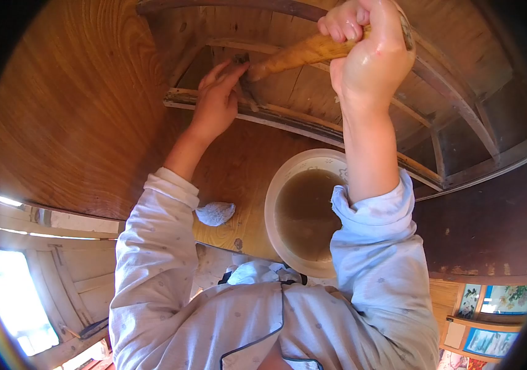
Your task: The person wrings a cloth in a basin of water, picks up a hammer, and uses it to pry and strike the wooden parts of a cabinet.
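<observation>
My right hand [371,58], wet, is wrapped round a yellowish wooden handle [303,54] at the top right. The handle slants down to the left, toward a dark, worn end near a wooden frame [300,123]. Close to that end, my left hand [217,102] has its fingers stretched out against the frame, with some dark material at the fingertips. Whether those fingertips touch the tool's end cannot be made out. Below the frame, a pale basin [273,206] holds murky brown water. A crumpled whitish cloth [216,213] lies left of the basin.
Brown wood-grain panelling [72,117] fills the upper left. The frame has curved ribs and a long rail across the upper part. A dark reddish surface [482,216] lies at the right. A bright window [17,299] shows at the lower left, pictures [491,342] at the lower right.
</observation>
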The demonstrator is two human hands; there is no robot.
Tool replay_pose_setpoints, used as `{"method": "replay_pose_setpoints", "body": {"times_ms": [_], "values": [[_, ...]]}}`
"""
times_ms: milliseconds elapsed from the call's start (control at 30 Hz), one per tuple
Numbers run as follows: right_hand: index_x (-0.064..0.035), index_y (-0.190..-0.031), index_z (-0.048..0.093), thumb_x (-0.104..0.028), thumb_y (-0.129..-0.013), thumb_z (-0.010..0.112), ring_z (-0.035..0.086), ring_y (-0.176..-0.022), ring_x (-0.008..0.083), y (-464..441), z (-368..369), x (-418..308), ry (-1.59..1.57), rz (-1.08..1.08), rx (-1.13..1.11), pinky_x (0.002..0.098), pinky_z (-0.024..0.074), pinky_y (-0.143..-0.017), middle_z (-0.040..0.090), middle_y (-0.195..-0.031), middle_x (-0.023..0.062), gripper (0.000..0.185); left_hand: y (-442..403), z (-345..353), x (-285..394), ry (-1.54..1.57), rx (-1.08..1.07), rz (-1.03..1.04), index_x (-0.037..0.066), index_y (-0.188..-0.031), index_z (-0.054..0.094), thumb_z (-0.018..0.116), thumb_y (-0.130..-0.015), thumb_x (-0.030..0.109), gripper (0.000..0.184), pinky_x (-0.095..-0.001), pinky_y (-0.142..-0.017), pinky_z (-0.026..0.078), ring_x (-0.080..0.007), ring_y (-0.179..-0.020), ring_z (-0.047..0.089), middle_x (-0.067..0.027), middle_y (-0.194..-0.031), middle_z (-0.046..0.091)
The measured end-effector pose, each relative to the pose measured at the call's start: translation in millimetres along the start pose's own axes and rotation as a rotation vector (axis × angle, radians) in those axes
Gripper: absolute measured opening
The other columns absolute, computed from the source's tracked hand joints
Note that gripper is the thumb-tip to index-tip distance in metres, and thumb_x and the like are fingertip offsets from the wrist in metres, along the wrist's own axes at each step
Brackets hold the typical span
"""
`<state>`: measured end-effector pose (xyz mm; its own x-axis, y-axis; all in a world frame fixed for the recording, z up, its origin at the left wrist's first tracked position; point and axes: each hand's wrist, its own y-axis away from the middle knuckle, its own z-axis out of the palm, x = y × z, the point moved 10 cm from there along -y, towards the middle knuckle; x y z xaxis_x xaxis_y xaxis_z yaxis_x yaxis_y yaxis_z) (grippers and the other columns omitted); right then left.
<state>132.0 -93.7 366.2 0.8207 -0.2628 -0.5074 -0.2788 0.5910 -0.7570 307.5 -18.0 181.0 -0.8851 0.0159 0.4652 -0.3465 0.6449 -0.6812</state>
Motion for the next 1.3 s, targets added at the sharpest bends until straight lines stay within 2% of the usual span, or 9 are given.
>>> {"method": "replay_pose_setpoints", "body": {"times_ms": [100,200,400,500,600,733,1000,1200,1300], "values": [[-0.0098,-0.061,0.04,-0.013,-0.09,0.053,0.036,-0.044,0.014,4.3,1.0,-7.2,-0.031,0.043,-0.017,0.029,0.033,-0.047,0.038,-0.05,0.0027,0.032,3.0,-3.0,8.5,-0.041,0.034,0.045,0.015,-0.13,0.057,0.05,-0.074,-0.012,0.062,-0.0439,-0.106,0.033,-0.0321,-0.127,0.045,-0.0122,-0.113,0.064],[-0.0097,-0.061,0.039,-0.012,-0.09,0.051,0.036,-0.044,0.0141,6.5,-4.4,-5.8,-0.074,0.032,-0.055,0.0287,0.0327,-0.047,0.038,-0.05,0.0034,0.031,6.0,1.6,8.5,-0.027,-0.017,0.04,0.014,-0.135,0.053,0.044,-0.077,-0.018,0.066,-0.0376,-0.104,0.034,-0.0298,-0.132,0.039,-0.0101,-0.13,0.056],[-0.0095,-0.062,0.039,-0.011,-0.09,0.05,0.035,-0.044,0.014,14.4,3.7,-18.5,0.028,0.087,0.017,0.0286,0.0329,-0.047,0.037,-0.05,0.0036,0.031,12.3,-6.6,19.3,-0.04,0.042,0.052,0.014,-0.134,0.054,0.045,-0.077,-0.017,0.065,-0.0392,-0.107,0.03,-0.0297,-0.131,0.04,-0.0086,-0.128,0.059],[-0.0092,-0.062,0.04,-0.011,-0.09,0.051,0.036,-0.044,0.0139,16.0,-0.7,-16.4,0.015,0.051,0.015,0.0287,0.0331,-0.047,0.038,-0.05,0.0033,0.03,10.8,-10.7,26.3,-0.051,0.093,0.096,0.011,-0.128,0.058,0.05,-0.074,-0.011,0.059,-0.0441,-0.105,0.033,-0.0313,-0.125,0.046,-0.0114,-0.113,0.064],[-0.0089,-0.061,0.041,-0.011,-0.09,0.052,0.037,-0.044,0.0142,10.6,0.5,-11.5,-0.014,0.04,0.006,0.0291,0.0334,-0.047,0.039,-0.05,0.003,0.031,10.5,-2.6,18.5,-0.047,0.053,0.05,0.011,-0.127,0.057,0.051,-0.076,-0.007,0.055,-0.0443,-0.105,0.032,-0.0311,-0.126,0.045,-0.0105,-0.114,0.065],[-0.0088,-0.059,0.041,-0.012,-0.09,0.054,0.039,-0.045,0.0148,-6.1,20.3,-1.9,0.01,0.09,-0.101,0.0302,0.0345,-0.048,0.04,-0.051,0.0028,0.033,4.5,-6.1,19.1,-0.062,0.157,0.088,0.011,-0.125,0.057,0.051,-0.077,-0.005,0.05,-0.0448,-0.106,0.031,-0.0312,-0.128,0.044,-0.0097,-0.114,0.065],[-0.0092,-0.061,0.043,-0.014,-0.088,0.055,0.04,-0.046,0.0154,-33.6,22.4,26.3,0.114,0.129,-0.097,0.0312,0.0352,-0.048,0.039,-0.051,0.0024,0.031,4.9,-4.9,8.9,0.002,0.166,0.007,0.01,-0.122,0.058,0.051,-0.078,-0.003,0.047,-0.0447,-0.107,0.029,-0.0313,-0.13,0.042,-0.0112,-0.112,0.065],[-0.011,-0.063,0.044,-0.014,-0.088,0.056,0.037,-0.045,0.0135,-44.6,28.4,42.8,0.104,0.237,-0.105,0.03,0.0328,-0.046,0.037,-0.051,-0.0005,0.028,4.3,-3.4,4.1,-0.037,0.172,0.001,0.007,-0.12,0.058,0.051,-0.077,-0.002,0.044,-0.0448,-0.106,0.03,-0.0327,-0.129,0.042,-0.0139,-0.095,0.065],[-0.0114,-0.064,0.045,-0.014,-0.087,0.056,0.036,-0.044,0.012,-52.1,43.3,59.2,0.07,0.256,-0.176,0.0293,0.031,-0.044,0.036,-0.051,-0.002,0.026,5.7,2.2,-7.6,0.007,0.13,-0.07,0.008,-0.124,0.056,0.048,-0.08,-0.006,0.047,-0.0414,-0.108,0.03,-0.0333,-0.132,0.037,-0.0165,-0.142,0.043]]}}
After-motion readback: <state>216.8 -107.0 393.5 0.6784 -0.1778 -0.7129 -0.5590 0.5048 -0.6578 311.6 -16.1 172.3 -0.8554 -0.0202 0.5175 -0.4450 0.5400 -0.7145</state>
